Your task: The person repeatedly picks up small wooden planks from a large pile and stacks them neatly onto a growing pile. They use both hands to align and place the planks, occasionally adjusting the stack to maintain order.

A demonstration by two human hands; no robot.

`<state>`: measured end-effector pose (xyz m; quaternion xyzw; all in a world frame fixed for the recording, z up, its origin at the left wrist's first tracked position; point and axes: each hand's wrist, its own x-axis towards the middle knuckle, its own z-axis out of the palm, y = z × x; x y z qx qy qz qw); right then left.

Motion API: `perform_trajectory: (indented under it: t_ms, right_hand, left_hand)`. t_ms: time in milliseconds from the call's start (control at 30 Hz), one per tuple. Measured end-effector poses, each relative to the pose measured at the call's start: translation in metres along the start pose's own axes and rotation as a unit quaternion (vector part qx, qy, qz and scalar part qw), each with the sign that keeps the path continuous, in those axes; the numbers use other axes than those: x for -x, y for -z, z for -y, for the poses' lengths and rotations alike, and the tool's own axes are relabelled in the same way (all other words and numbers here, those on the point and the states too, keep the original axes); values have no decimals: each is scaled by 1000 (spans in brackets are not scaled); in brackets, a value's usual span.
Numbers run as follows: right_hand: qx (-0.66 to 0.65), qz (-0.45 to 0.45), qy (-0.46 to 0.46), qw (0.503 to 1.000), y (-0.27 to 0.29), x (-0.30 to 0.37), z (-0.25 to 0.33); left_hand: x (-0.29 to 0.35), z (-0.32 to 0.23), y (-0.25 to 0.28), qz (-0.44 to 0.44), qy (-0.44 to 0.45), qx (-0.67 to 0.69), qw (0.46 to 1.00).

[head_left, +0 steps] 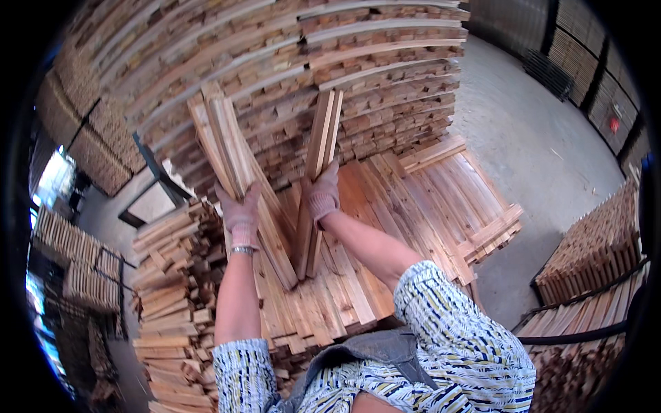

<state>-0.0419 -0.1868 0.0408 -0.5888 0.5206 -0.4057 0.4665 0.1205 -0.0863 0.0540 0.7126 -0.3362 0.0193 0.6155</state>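
Observation:
My left hand (239, 213), in a pinkish knit glove, is closed round a bundle of wooden slats (227, 134) tilted up toward the left. In my right hand (322, 194), gloved the same way, is a thinner bundle of slats (321, 138) leaning slightly right. The lower ends of both bundles come close together over a layer of flat boards (379, 220) in front of me. Most of my fingers are hidden behind the wood. A watch or bracelet (242, 250) circles my left wrist.
A tall wall of stacked boards (385, 76) rises just beyond. Loose short pieces (169, 310) are piled at the left. Boards lie crosswise (490, 233) on the right end of the layer. More board stacks (592, 241) stand at the right, past the concrete floor (516, 124).

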Motion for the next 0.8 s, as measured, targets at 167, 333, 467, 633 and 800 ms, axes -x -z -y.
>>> perform_trajectory:
  t_ms: [167,333,467,633,800]
  right_hand:
    - [-58,41,78,994,78,-14,-11]
    - [222,37,241,944,250,-53,-38]
    - [421,102,150,889,348,-73,-84]
    - [208,177,-7,962,375,-110,-186]
    - [316,279,-1,907,321,-101,-238]
  left_hand:
    - [-9,1,-4,8,-30,30,999]
    - [-2,14,2,9,-17,-32,999]
    - [-10,14,-1,-4,-9,4,1000]
    - [-2,13,-1,29,61,256,964]
    - [-10,26,25,18,59,-39,997]
